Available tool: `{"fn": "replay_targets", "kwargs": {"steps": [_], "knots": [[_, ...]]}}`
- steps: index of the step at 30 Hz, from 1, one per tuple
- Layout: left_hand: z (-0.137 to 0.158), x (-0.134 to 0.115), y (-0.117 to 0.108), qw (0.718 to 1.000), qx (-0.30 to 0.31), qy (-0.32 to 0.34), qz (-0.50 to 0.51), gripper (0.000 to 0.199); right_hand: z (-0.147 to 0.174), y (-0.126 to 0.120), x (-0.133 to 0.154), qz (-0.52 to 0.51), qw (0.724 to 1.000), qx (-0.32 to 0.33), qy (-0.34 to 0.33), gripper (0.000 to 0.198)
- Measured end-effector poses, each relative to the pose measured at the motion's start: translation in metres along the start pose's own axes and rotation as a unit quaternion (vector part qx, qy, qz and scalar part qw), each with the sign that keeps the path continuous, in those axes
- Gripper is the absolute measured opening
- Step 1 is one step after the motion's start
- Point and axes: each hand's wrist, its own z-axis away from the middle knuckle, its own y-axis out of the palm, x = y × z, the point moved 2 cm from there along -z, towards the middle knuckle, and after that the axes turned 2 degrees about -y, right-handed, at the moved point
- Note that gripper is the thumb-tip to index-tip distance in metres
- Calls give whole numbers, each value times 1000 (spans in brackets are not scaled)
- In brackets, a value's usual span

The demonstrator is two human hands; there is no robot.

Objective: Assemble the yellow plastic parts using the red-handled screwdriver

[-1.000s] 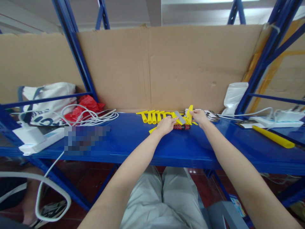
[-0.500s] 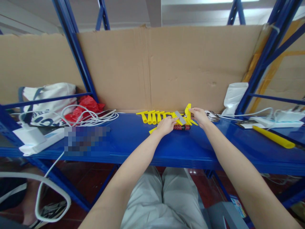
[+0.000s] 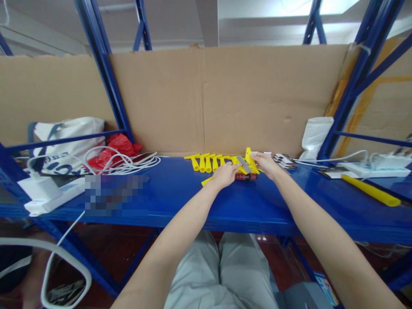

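Observation:
Pinched in my left hand (image 3: 225, 174) is a yellow plastic part with a flat grey plate (image 3: 243, 165) slanting across it. My right hand (image 3: 266, 163) closes its fingertips on an upright yellow plastic piece (image 3: 248, 153), right beside the grey plate. Several yellow plastic handles (image 3: 202, 164) lie in a row left of my hands, their round ends facing me. Below the grey plate lies a red and black tool handle (image 3: 246, 177), its left end hidden by my left hand. A yellow tip (image 3: 206, 182) pokes out under my left wrist.
Small packets (image 3: 285, 161) and a white pouch (image 3: 317, 137) stand right of my hands. A long yellow tube (image 3: 370, 190) lies near a white power strip (image 3: 375, 168). White cables (image 3: 128, 162), a red bag (image 3: 120, 146) and a cloth bag (image 3: 71, 141) are at left. Cardboard (image 3: 241, 98) backs the blue shelf.
My right hand has moved left with the yellow piece, closer to the grey plate. My left hand stays about where it was. The whole view has shifted slightly.

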Motion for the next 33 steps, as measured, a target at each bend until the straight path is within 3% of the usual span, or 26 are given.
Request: {"fn": "replay_targets", "kwargs": {"steps": [5, 18, 33], "knots": [[0, 1, 3, 1000, -3, 7, -6, 42, 0, 6, -4, -15, 999, 40, -15, 15], [1, 0, 1, 1000, 14, 18, -22, 43, 2, 6, 2, 53, 993, 45, -90, 14], [2, -4, 2, 999, -15, 31, 10, 38, 9, 12, 2, 91, 996, -1, -23, 23]]}}
